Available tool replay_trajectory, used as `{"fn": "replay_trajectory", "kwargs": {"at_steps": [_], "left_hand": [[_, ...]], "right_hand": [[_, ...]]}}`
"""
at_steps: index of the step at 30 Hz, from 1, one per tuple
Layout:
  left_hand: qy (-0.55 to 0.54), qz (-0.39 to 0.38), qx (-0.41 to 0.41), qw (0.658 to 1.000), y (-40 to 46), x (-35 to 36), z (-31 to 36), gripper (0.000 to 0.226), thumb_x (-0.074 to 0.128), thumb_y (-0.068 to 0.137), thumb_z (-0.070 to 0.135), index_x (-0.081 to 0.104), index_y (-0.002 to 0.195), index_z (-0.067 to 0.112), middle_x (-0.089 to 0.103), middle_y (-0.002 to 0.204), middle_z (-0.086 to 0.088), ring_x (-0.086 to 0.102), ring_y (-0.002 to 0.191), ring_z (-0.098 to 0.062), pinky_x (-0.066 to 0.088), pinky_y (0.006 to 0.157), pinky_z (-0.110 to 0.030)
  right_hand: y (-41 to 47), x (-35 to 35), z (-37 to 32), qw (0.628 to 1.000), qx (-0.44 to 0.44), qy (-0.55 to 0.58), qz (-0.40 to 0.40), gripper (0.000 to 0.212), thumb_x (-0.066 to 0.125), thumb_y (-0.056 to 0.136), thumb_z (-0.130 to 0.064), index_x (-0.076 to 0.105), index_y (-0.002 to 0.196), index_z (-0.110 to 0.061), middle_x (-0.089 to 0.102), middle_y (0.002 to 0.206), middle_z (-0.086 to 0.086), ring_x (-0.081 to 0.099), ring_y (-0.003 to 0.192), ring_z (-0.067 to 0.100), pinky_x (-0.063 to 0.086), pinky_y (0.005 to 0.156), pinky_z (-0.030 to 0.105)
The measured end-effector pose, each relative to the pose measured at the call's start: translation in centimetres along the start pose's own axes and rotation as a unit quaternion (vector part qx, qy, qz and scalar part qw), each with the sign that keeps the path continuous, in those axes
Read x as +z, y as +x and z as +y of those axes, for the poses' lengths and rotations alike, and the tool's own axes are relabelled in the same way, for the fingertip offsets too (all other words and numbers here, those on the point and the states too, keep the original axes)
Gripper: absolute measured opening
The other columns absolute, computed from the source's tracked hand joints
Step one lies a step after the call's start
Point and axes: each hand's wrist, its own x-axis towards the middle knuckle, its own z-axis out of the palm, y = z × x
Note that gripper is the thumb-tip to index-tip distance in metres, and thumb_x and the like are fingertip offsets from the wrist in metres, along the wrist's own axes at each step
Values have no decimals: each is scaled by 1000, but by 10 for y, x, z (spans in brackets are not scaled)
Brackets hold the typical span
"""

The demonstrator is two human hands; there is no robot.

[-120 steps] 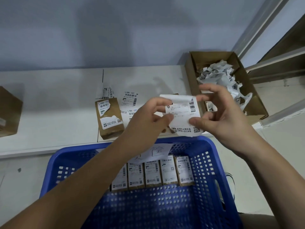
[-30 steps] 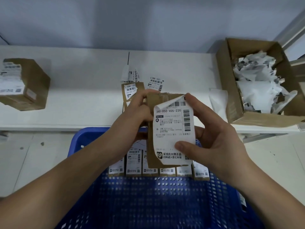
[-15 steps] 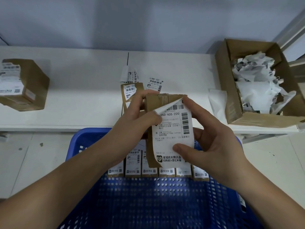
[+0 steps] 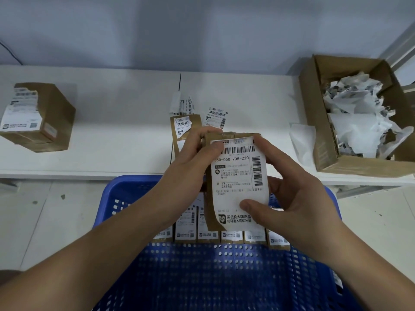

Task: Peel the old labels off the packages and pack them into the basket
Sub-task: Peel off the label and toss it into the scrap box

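Note:
I hold a small brown package (image 4: 210,198) upright above the blue basket (image 4: 125,194). A white shipping label (image 4: 240,176) lies flat over its front. My left hand (image 4: 190,158) grips the package's upper left side, thumb on the label's top left corner. My right hand (image 4: 292,196) holds the right side, its thumb pressing the label's lower part and a finger at the top right corner. A row of several labelled packages (image 4: 208,234) stands in the basket behind my hands.
On the white table (image 4: 112,122) another small package (image 4: 182,129) and loose labels (image 4: 216,116) lie behind my hands. A larger labelled box (image 4: 38,117) stands at the left. An open cardboard box (image 4: 332,162) with crumpled peeled labels stands at the right.
The label's curled top left corner now lies flat against the package. My left thumb has slid onto that corner. The package sits slightly lower in view.

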Motion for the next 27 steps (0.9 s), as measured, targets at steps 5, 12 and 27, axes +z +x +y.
{"fn": "replay_trajectory", "kwargs": {"at_steps": [5, 12, 27], "left_hand": [[-6, 12, 0, 1000, 0, 2, 0, 16, 44, 105, 41, 59, 107, 43, 75, 105, -1, 73, 92, -13, 58, 78, -33], [-14, 18, -4, 1000, 0, 3, 0, 17, 42, 106, 40, 59, 106, 41, 74, 97, -1, 69, 77, -6, 54, 66, -25], [-1, 46, 27, 999, -1, 6, -2, 20, 39, 107, 41, 58, 104, 41, 74, 102, 2, 72, 92, -13, 63, 74, -29]], "right_hand": [[0, -1, 2, 1000, -2, -18, -4, 95, 79, 80, 3, 35, 149, -43, 65, 126, -27, 70, 112, 19, 61, 90, 44], [0, -2, 3, 999, -5, -43, -6, 96, 81, 81, 0, 33, 149, -48, 66, 126, -27, 71, 109, 21, 59, 92, 42], [1, 1, 10, 999, 0, -40, -1, 95, 82, 78, -17, 33, 151, -52, 65, 131, -13, 68, 108, 31, 60, 88, 48]]}}
